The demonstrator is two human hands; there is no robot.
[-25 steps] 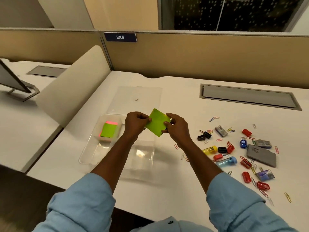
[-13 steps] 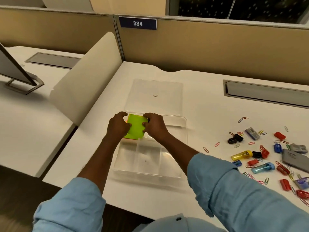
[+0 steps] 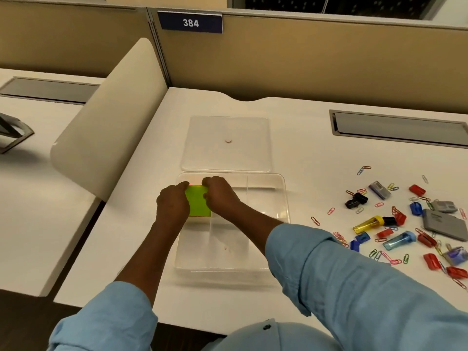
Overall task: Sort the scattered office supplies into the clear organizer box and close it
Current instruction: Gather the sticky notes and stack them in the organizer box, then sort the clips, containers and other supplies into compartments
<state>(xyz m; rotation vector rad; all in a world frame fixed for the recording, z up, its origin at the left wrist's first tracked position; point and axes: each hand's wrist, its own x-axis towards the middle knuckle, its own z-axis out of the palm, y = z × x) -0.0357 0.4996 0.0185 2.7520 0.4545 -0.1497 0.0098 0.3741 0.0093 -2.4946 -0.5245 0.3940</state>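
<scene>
The clear organizer box (image 3: 283, 196) lies open on the white desk, its flat lid (image 3: 228, 144) resting just behind it. A green sticky-note pad (image 3: 198, 203) sits in the box's back-left compartment, on top of a pink and orange stack. My left hand (image 3: 172, 206) holds the pad's left edge and my right hand (image 3: 219, 197) holds its right edge, fingers curled at the pad. Scattered supplies (image 3: 395, 219) lie to the right: coloured paper clips, binder clips, staple boxes, small tubes.
A grey flat case (image 3: 445, 224) lies among the supplies at the right. A white curved divider panel (image 3: 109, 117) stands left of the box. A grey cable hatch (image 3: 397, 125) is set into the desk at the back right. The tan partition runs along the back.
Both hands brought the green pad from mid-air over the desk leftwards and down into the box's back-left compartment, onto the stack that lay there.
</scene>
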